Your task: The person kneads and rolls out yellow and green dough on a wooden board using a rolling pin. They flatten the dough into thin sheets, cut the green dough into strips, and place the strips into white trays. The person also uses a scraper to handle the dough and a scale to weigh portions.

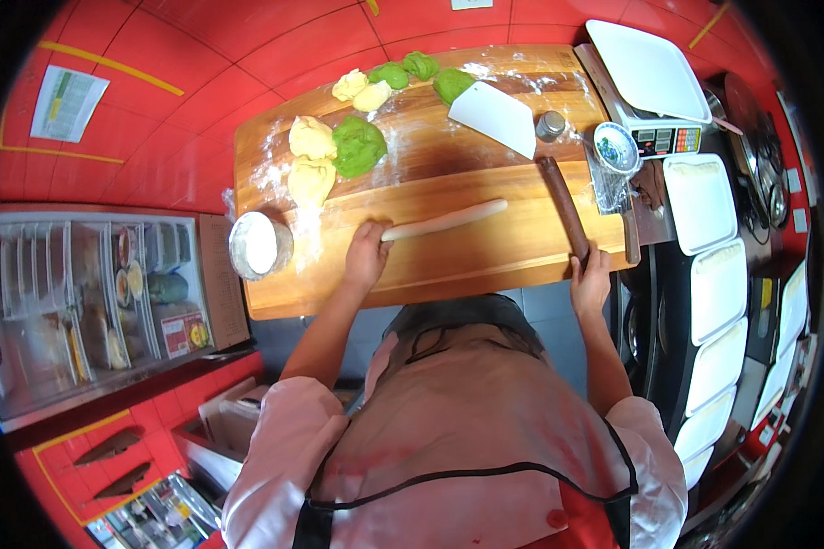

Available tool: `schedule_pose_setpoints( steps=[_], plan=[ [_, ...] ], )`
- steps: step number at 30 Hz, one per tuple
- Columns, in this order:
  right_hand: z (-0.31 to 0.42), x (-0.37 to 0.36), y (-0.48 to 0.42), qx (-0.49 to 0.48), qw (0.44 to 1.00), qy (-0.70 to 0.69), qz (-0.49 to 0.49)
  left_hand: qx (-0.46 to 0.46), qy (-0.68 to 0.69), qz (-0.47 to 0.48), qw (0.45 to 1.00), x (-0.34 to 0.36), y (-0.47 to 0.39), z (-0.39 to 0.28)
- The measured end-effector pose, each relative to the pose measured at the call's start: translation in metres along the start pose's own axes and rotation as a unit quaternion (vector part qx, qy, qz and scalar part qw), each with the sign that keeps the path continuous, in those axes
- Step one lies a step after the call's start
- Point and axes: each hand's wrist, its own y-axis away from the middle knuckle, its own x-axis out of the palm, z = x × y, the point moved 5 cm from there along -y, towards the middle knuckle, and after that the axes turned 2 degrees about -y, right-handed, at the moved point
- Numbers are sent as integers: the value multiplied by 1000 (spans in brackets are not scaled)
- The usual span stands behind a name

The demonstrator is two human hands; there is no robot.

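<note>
On the wooden board (pixel 446 254), a pale dough rope (pixel 446 220) lies at a slant across the middle. My left hand (pixel 369 252) has its fingers closed around the rope's left end. A dark brown, roughly rod-shaped roll (pixel 563 206) lies lengthwise at the board's right side, and my right hand (pixel 592 280) grips its near end. I cannot tell whether this roll is dough, paste or wood. Beyond the rope sit yellow dough pieces (pixel 312 180) against a green dough piece (pixel 359 146). A white dough scraper (pixel 494 118) lies flat farther back.
A flour container (pixel 257 246) stands at the board's left edge. More green dough (pixel 421 65) rests at the back. On the right are a small shaker (pixel 550 126), a patterned bowl (pixel 616 147), a knife (pixel 631 237), a digital scale (pixel 666 140) and white trays (pixel 719 291).
</note>
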Motion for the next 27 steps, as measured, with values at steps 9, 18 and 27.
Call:
schedule_pose_setpoints(
  steps=[9, 18, 27],
  plan=[
    [91, 32, 82, -54, 994, -58, 72, 142, -30, -50, 988, 13, -7, -1],
    [145, 30, 64, -1, 998, -52, 31, 181, 53, -64, 980, -2, -22, 0],
    [144, 41, 122, 85, 973, -215, -19, 162, 70, -56, 983, -12, -30, 10]
  ],
)
